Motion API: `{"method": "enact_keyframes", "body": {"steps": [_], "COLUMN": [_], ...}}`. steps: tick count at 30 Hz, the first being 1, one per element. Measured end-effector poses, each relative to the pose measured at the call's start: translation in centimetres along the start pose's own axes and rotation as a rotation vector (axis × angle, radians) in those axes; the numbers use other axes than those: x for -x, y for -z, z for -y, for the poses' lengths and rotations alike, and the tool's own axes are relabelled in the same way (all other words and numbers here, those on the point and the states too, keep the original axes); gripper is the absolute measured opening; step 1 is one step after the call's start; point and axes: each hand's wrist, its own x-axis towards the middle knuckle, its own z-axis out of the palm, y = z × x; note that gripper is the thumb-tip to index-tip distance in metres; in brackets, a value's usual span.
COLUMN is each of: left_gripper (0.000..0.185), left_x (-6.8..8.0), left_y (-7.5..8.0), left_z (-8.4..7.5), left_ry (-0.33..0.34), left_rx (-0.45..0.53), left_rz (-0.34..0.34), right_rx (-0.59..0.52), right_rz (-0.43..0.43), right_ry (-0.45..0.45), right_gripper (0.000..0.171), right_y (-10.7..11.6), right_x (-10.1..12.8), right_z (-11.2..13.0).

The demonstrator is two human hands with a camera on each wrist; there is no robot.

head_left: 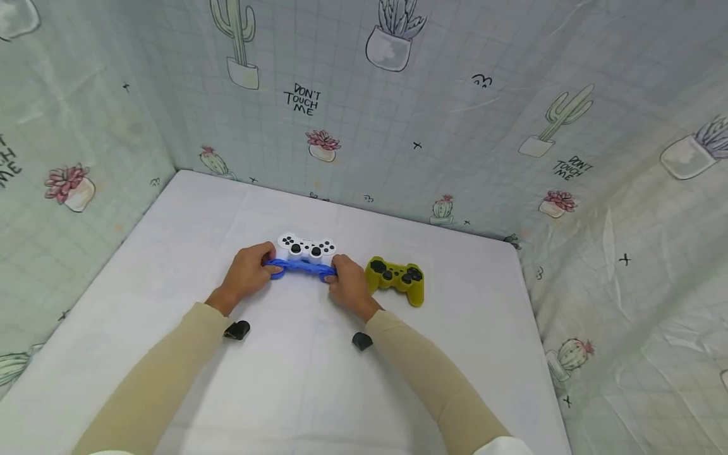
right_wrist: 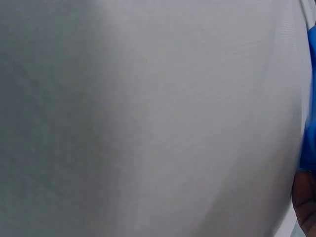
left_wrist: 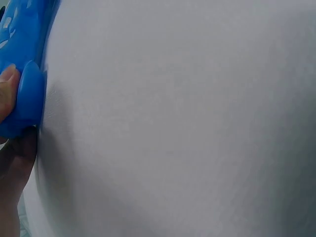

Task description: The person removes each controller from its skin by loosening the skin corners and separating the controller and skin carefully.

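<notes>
Both hands hold a blue, empty-looking game controller cover (head_left: 303, 266) with cut-out holes, stretched sideways between them. My left hand (head_left: 249, 268) grips its left end, thumb on the near side; the left wrist view shows that thumb on the blue cover (left_wrist: 30, 94). The right end is pinched by my right hand (head_left: 349, 282). In the right wrist view only a strip of the cover (right_wrist: 309, 148) and part of the hand show at the edge. A white game controller (head_left: 307, 246) with black buttons lies just behind the cover, partly hidden by it.
To the right of my right hand lies a yellow-green game controller (head_left: 396, 280) with black sticks and buttons. The white table (head_left: 296, 392) stands against patterned cloth walls (head_left: 364, 120). Small black wrist devices (head_left: 237, 330) show beside both forearms.
</notes>
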Motion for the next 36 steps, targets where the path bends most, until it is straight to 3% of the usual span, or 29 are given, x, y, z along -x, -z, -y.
{"method": "enact_keyframes", "body": {"steps": [9,15,19,25,31,36], "left_gripper": [0.023,0.026,0.023,0.014,0.012,0.013], "left_x": [0.4,0.8,0.6,0.4,0.0,-0.1], "left_y": [-0.2,-0.3,-0.5,-1.0,-1.0,-1.3], "left_z": [-0.9,-0.7,-0.8,-1.2,-1.5,-2.0], "left_ry": [0.060,0.093,0.076,0.073,0.020,0.057], "left_rx": [-0.034,-0.007,0.001,-0.027,-0.080,-0.112], "left_rz": [-0.096,-0.072,-0.091,-0.081,-0.130,-0.123], "right_rx": [0.159,0.247,0.347,0.373,0.391,0.414], "right_rz": [0.059,0.084,0.063,0.104,0.082,0.127], "right_ry": [0.118,0.180,0.235,0.246,0.287,0.283], "right_gripper": [0.025,0.035,0.029,0.017,0.013,0.016], "right_y": [0.4,0.2,0.6,1.1,1.2,1.3], "right_x": [-0.3,0.0,-0.2,-0.4,-0.9,-1.3], "right_z": [0.0,-0.6,-0.7,-0.9,-0.8,-0.3]}}
